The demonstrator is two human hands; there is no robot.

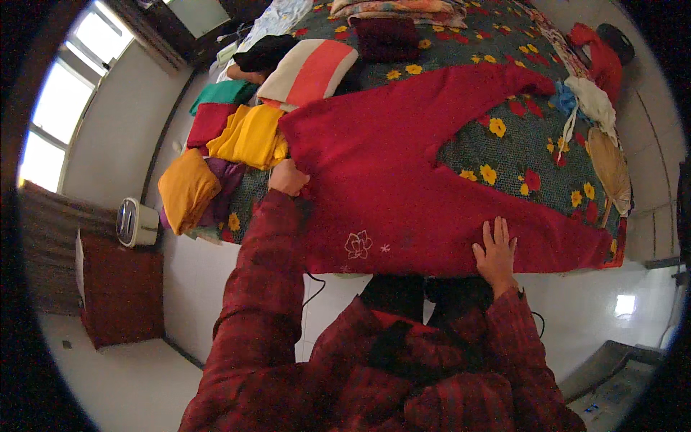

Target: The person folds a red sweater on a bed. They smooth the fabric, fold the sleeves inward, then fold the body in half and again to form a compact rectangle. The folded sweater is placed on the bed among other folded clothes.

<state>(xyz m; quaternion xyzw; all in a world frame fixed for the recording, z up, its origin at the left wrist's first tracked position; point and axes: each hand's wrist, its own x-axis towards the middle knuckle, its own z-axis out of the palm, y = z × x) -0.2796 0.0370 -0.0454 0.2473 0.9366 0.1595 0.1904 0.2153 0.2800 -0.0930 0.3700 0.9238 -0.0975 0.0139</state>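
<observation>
Red trousers (378, 162) with a stitched flower outline near the near edge lie spread on a bed with a dark floral cover (496, 146); their two legs point right and part in a V. At the waist end, my left hand (290, 178) has its fingers curled at the fabric's left edge, beside folded yellow cloth (251, 135). My right hand (496, 254) rests flat on the near leg, fingers spread, holding nothing.
Folded green (224, 94), red (209, 123), orange (188, 189) and striped (310, 73) cloths lie left. A maroon folded cloth (386, 40) lies beyond. A hand fan (609, 167) and white cloth (591, 102) lie at the right edge. A brown cabinet (124, 291) stands left.
</observation>
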